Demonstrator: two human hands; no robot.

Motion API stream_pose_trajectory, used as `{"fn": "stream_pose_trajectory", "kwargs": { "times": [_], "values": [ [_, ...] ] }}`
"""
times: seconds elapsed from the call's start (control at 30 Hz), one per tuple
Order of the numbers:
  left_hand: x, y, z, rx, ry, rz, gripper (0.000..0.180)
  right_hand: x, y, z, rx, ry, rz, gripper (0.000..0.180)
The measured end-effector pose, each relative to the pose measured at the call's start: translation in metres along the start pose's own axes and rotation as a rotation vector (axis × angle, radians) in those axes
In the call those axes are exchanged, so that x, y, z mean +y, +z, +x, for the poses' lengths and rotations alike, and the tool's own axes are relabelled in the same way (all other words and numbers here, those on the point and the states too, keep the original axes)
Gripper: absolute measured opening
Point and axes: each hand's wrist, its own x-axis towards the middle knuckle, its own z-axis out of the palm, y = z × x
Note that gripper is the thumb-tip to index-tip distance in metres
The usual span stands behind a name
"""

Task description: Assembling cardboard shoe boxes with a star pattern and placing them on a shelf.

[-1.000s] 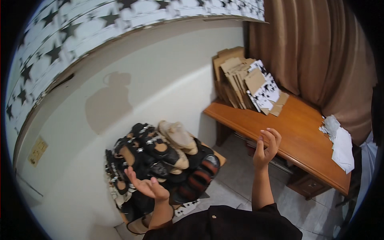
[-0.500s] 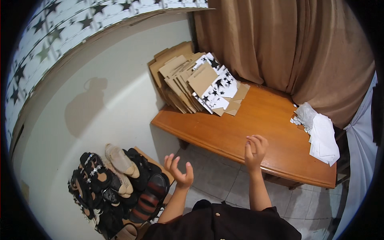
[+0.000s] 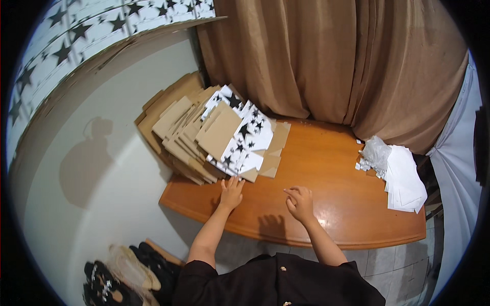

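My left hand (image 3: 232, 193) is at the near lower edge of a star-printed white cardboard piece (image 3: 244, 133), fingers stretched out. I cannot tell whether the fingertips press on it or only reach it. That piece leans at the front of a stack of flattened brown cardboard (image 3: 178, 122), which is propped against the wall on the wooden table (image 3: 326, 168). To the right, my right hand (image 3: 300, 202) hovers over the tabletop with nothing in it, its fingers partly bent and apart.
At the table's right lie white paper sheets (image 3: 403, 178), a crumpled clear plastic bag (image 3: 376, 153) and small paper scraps. A brown curtain (image 3: 316, 61) hangs behind. Shoes (image 3: 130, 268) stand at the lower left. A star-patterned board (image 3: 102, 30) juts out at the upper left.
My view has moved closer to the table. Both hands have gone forward over it, the left one up to the cardboard stack's lower edge.
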Motion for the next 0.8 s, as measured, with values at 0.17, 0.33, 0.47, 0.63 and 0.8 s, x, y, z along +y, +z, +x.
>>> {"fn": "stream_pose_trajectory", "kwargs": {
  "times": [0.17,0.33,0.47,0.63,0.8],
  "values": [
    [-0.027,0.051,0.07,-0.312,0.069,0.259,0.073,0.021,0.039,0.036,-0.077,0.051,0.008,0.027],
    [-0.043,0.084,0.1,-0.431,0.095,0.331,0.06,0.039,0.051,0.043,-0.234,0.107,0.013,0.028],
    [-0.053,0.096,0.094,-0.355,0.148,0.352,0.05,0.063,0.055,0.033,-0.263,0.201,0.036,0.029],
    [-0.054,0.063,0.101,-0.071,0.4,0.192,0.033,0.08,0.063,0.038,-0.255,0.363,0.17,0.029],
    [-0.046,-0.022,0.153,0.489,0.431,-0.123,0.012,0.077,0.055,0.055,-0.14,0.421,0.212,0.027]
  ]
}}
